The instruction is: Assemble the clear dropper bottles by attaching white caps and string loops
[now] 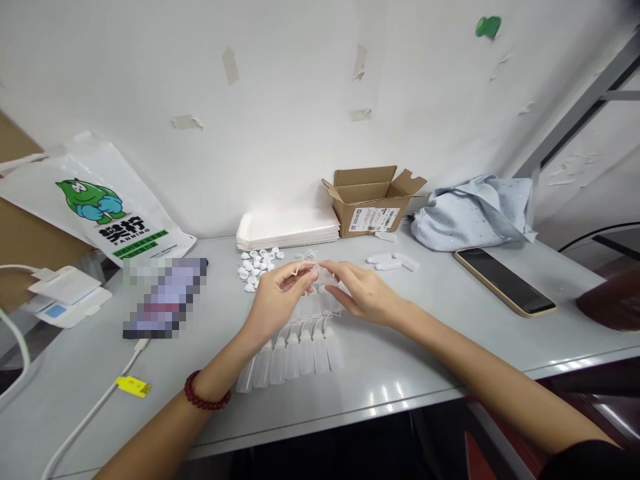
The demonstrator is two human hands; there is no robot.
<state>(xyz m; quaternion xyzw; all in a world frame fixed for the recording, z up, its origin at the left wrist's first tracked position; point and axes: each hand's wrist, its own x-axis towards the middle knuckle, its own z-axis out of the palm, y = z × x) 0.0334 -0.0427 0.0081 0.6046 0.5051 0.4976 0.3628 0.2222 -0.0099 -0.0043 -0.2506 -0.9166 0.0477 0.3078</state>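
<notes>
My left hand (pixel 277 293) is closed in a pinch on the near end of a small translucent plastic bottle (pixel 324 275), with a thin white loop showing by its fingers. From the other side, the thumb and forefinger of my right hand (pixel 367 288) curl around the same bottle; the fingers partly hide it. Below the hands, several capped squeeze bottles (pixel 306 353) lie side by side in a row, white cords at their tops. More bottles (pixel 313 307) lie partly hidden under my hands. Loose white caps (pixel 255 267) are scattered left of my left hand.
Behind the hands stand stacked white trays (pixel 287 230) and an open cardboard box (pixel 373 207). Several loose bottles (pixel 393 261) lie before the box. A blue cloth bag (pixel 470 213) and a phone (pixel 505 281) are at right; a blurred device (pixel 167 300) with a white cable (pixel 95 407) is at left.
</notes>
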